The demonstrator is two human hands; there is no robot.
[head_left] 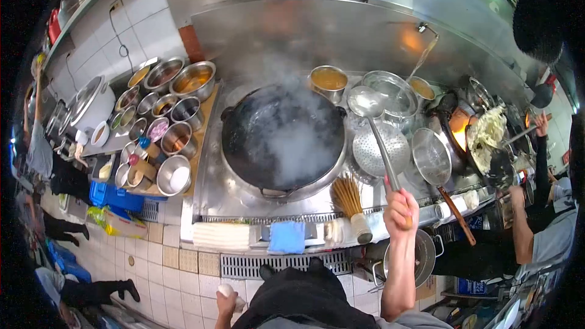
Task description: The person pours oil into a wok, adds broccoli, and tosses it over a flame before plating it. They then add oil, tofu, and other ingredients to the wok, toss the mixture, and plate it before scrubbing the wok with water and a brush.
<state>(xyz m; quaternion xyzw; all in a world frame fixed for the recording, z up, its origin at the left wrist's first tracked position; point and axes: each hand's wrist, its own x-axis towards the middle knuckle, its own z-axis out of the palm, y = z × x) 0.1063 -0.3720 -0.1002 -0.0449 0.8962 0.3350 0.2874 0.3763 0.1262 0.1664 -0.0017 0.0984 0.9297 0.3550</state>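
Note:
My right hand (400, 210) is closed round the handle of a long metal ladle (365, 102). The ladle's bowl hangs above the stove, near a pot of water. Low in the view, my left hand (226, 303) is closed on what looks like a bunched white cloth (225, 290). Left of the ladle a large black wok (250, 146) sits on the burner, steaming, its middle partly hidden by vapour. A perforated skimmer (381, 149) lies below the ladle's bowl. Nearer my right hand is a bamboo wok brush (348, 198).
Several metal bowls of sauces and seasonings, one a bowl of white powder (178, 178), crowd the left counter. A wire strainer (431, 157) rests at right. Beyond it a co-worker's arm (523, 225) is at another wok (481, 164) over flame. A tap (426, 49) runs water behind.

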